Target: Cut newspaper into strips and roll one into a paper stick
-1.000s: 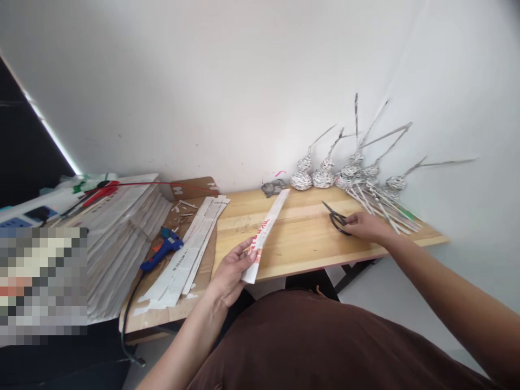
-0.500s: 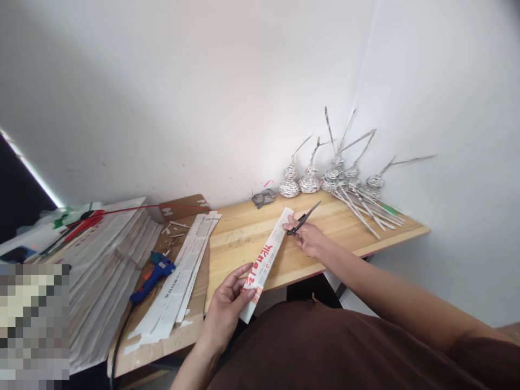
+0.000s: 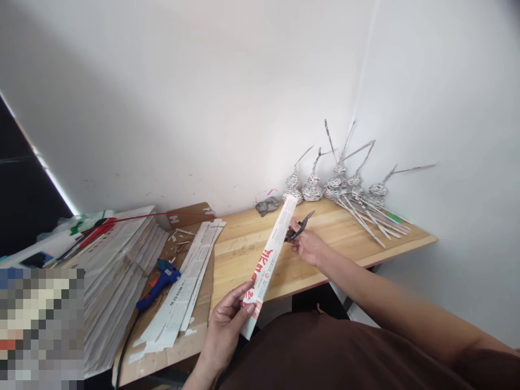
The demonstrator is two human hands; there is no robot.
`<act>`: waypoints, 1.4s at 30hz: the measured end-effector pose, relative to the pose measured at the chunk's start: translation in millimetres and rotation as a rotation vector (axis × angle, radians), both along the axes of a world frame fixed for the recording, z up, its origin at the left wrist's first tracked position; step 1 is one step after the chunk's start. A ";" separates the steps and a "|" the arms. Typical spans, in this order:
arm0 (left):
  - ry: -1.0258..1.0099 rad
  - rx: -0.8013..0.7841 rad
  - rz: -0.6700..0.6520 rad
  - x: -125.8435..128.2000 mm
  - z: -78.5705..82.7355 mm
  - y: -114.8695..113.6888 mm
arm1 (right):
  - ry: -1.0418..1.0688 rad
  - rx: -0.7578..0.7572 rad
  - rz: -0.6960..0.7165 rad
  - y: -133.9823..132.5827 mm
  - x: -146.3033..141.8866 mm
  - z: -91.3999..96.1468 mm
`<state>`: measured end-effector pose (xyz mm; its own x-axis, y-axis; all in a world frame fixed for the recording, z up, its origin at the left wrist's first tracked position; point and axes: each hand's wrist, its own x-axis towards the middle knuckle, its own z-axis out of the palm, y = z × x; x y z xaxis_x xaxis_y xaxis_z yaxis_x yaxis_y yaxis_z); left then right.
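My left hand (image 3: 228, 318) pinches the lower end of a long newspaper strip (image 3: 271, 264) between thumb and fingers. Red and black print runs along the strip, which slants up and away over the wooden table (image 3: 235, 249). My right hand (image 3: 307, 247) is closed around the dark handles of a pair of scissors (image 3: 301, 227), whose blades point up and to the right. These fingers lie close to the right edge of the strip, partly behind it; whether they touch it I cannot tell.
Several gourd-shaped woven paper pieces (image 3: 312, 189) stand by the wall, with rolled paper sticks (image 3: 371, 216) beside them. At left are a blue glue gun (image 3: 160, 286), cut newspaper strips (image 3: 179, 303) on cardboard and a tall newspaper stack (image 3: 122, 271). A grey cloth-like item (image 3: 267, 206) lies at the back.
My right thumb and fingers have drawn back from the strip's upper part, the scissors moving with them. The strip's far end now reaches higher in view. The camera has shifted slightly.
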<state>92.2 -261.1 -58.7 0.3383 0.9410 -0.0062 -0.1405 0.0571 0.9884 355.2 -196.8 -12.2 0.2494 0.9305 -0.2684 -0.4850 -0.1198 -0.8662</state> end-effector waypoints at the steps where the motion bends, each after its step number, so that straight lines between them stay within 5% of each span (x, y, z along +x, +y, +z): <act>1: 0.015 0.010 -0.018 0.5 1.6 -0.5 | 0.014 0.030 -0.001 3.4 -0.2 5.9; 15: 0.366 0.236 -0.135 -4.1 5.7 3.7 | -0.037 0.371 0.070 5.9 -18.4 67.6; 23: 0.342 0.481 0.104 23.0 76.9 35.4 | -0.122 0.483 0.138 -10.2 -68.3 74.8; 26: 0.349 0.532 0.185 24.2 92.4 42.0 | -0.161 0.522 0.232 -15.5 -81.0 79.2; 37: 0.332 0.589 0.264 18.8 88.9 18.0 | -0.091 0.458 0.264 -21.1 -95.5 84.6; 42: 0.251 0.801 0.403 21.4 85.2 22.0 | -0.089 0.497 0.255 -24.0 -101.4 83.1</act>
